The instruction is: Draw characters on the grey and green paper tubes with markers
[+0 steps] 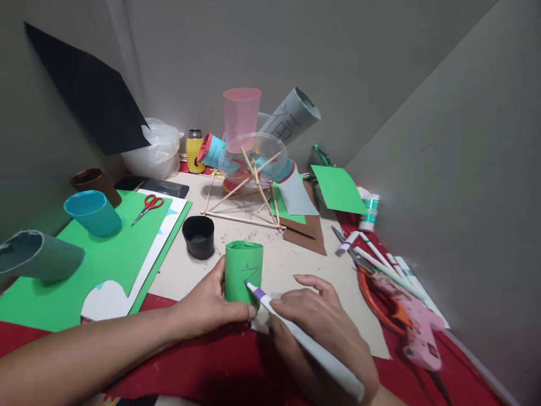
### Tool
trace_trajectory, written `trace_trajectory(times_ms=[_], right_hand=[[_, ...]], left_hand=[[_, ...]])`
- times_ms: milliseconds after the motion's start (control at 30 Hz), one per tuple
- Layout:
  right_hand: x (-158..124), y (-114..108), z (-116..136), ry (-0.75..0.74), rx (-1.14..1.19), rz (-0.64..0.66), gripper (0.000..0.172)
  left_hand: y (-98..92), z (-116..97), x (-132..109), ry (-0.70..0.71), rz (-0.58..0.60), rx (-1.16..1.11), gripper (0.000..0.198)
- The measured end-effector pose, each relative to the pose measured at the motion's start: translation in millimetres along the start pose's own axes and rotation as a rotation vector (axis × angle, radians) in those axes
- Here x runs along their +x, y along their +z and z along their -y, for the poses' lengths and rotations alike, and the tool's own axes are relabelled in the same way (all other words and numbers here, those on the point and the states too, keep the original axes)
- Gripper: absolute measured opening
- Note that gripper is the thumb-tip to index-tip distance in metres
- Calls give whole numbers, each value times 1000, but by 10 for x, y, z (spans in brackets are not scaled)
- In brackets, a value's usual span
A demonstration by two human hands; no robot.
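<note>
My left hand (226,301) is wrapped round a green paper tube (239,265) at the front of the table, keeping it upright. My right hand (325,327) grips a white marker pen (304,338) with a purple band. The pen's purple tip touches the tube's side, where a few dark strokes show. A short black cup-like tube (198,239) stands just beyond my left hand. Further back is a wooden-stick frame (240,219) bearing a clear round disc, with a pink cup (242,115), a grey tube (291,115) with writing and blue tubes about it.
On the left, grey (54,259), blue (93,214) and brown tubes rest on green sheets with red-handled scissors (147,208). A pink glue gun (422,327), orange-handled scissors and several markers lie on the right. A yellow bottle (195,152) and white plastic bag (156,149) stand behind.
</note>
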State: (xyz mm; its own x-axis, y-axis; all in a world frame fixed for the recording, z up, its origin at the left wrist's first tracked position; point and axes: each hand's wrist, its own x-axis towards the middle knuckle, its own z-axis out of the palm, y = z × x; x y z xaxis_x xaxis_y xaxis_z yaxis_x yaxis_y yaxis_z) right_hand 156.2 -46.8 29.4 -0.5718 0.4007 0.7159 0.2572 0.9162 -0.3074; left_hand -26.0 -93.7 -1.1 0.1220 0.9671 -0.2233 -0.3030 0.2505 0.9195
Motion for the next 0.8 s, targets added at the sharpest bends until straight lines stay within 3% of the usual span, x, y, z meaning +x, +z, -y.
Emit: trace_trajectory(times_ms=[133,433,633,800], right_hand=[[19,-2,14,-27,-39,99,13],[28,-56,-18,-86,-37,150,13],[28,-87,-66,-44,-51,-20,13],[23,-36,-81,-42,-42,-8,14]], left_hand=[[1,8,1,-5,-23,31,67],[22,-15,4,10,-34,-6,73],[-9,13,-14,-20,-24,-63,70],[-18,-5,-2,-35,-17,-109,72]])
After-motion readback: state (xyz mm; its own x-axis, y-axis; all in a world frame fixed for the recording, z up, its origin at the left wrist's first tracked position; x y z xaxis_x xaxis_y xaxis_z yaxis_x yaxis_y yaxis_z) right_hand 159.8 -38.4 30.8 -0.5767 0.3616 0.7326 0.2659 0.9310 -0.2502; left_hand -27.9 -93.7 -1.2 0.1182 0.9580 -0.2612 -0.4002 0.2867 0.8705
